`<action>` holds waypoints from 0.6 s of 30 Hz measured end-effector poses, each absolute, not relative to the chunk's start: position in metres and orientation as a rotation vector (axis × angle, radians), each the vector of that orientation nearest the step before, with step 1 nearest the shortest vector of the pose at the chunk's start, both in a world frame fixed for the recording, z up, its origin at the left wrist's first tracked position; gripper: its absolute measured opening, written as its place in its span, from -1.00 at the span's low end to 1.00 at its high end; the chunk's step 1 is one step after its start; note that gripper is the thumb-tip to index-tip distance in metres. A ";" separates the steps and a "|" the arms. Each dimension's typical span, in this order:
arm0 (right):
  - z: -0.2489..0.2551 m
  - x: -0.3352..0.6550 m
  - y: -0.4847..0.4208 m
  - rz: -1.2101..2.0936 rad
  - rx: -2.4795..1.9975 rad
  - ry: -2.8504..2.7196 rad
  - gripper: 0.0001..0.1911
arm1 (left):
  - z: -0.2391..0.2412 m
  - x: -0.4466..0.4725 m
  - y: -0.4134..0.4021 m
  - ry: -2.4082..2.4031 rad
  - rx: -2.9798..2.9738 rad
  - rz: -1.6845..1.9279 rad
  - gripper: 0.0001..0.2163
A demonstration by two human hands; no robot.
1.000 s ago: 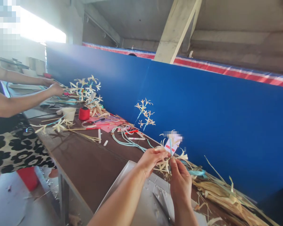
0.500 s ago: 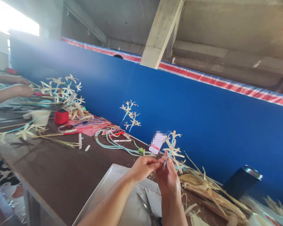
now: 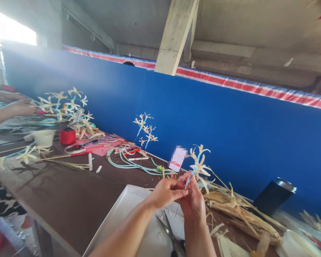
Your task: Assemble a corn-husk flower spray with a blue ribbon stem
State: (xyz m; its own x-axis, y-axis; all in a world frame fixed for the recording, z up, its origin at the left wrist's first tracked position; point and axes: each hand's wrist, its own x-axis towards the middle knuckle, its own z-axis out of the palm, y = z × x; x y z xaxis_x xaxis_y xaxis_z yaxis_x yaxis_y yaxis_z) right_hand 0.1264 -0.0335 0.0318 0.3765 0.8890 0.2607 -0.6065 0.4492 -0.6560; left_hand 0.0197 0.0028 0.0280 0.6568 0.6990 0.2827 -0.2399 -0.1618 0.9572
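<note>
My right hand (image 3: 194, 200) is closed around the blue-wrapped stem of a spray of pale husk flowers (image 3: 199, 167), which leans up and to the right. Beside it, my left hand (image 3: 166, 192) pinches the lower end of the same stem between thumb and fingers. Under my wrists lies a white tray (image 3: 123, 205), and a pair of scissors (image 3: 169, 228) rests in it with blades apart, partly behind my right forearm. Two more flower sprays (image 3: 147, 130) stand upright near the blue partition.
Dry husks (image 3: 238, 210) and a dark tumbler (image 3: 275, 196) are at right. Light-blue cords (image 3: 117, 162), a red object (image 3: 67, 136) and a white cup (image 3: 44, 137) lie leftward. Another person's hands (image 3: 18, 103) work at far left by a larger flower bunch (image 3: 61, 103).
My left thumb has slid down to the lower tip of the stem. The flower spray has turned slightly and its blossoms show more openly. The view has shifted slightly.
</note>
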 end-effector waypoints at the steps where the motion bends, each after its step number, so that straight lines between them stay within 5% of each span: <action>1: 0.032 0.126 -0.033 1.004 -0.505 -0.650 -0.81 | 0.029 0.020 0.002 0.393 1.518 0.864 -0.70; 18: 0.024 0.127 -0.029 1.045 -0.585 -0.753 -0.84 | 0.033 0.018 0.002 0.461 1.497 0.991 -0.74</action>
State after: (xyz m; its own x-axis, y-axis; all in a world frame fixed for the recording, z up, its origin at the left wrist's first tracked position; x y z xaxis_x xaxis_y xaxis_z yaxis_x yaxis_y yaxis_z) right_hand 0.1268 -0.0289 0.0244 0.2999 0.9155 0.2681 -0.5436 0.3949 -0.7406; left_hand 0.0177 0.0022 0.0335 0.5554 0.7703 0.3134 -0.2567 -0.1997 0.9456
